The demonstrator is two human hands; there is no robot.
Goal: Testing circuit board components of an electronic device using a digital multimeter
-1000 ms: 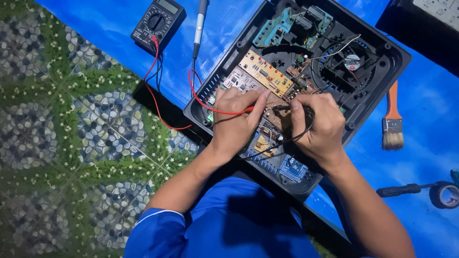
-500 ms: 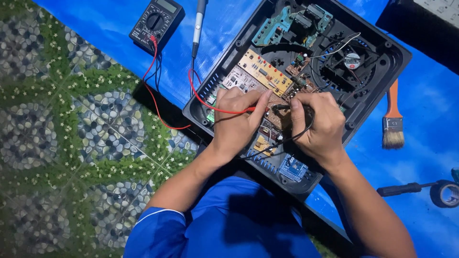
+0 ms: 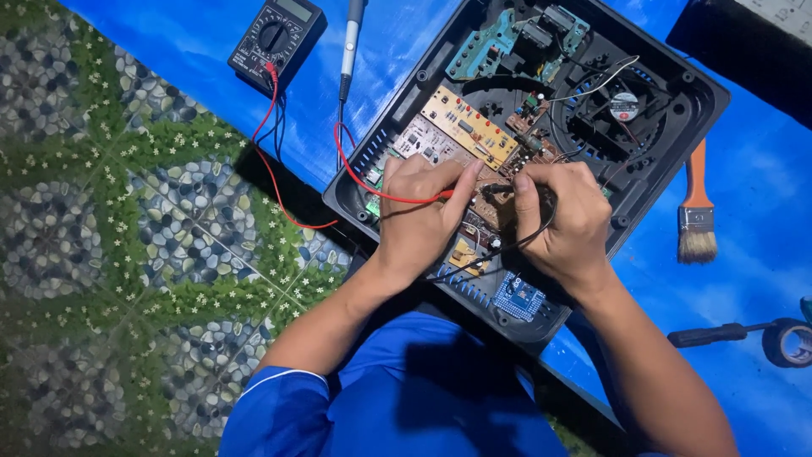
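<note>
Opened black appliance housing (image 3: 677,110) on a blue sheet, boards exposed. The red probe (image 3: 440,196) is pinched in the left hand (image 3: 419,224) and the black probe (image 3: 499,188) in the right hand (image 3: 567,220), both tips set on the central circuit board (image 3: 495,207). The multimeter (image 3: 275,38) is wired in beside it; probing is judged under way, with the housing not yet closed.

The person wears a blue short sleeve (image 3: 279,398) with white trim, forearms bare.

Bright daylight, saturated colours, sharp focus, hard dark shadows beneath the arms
</note>
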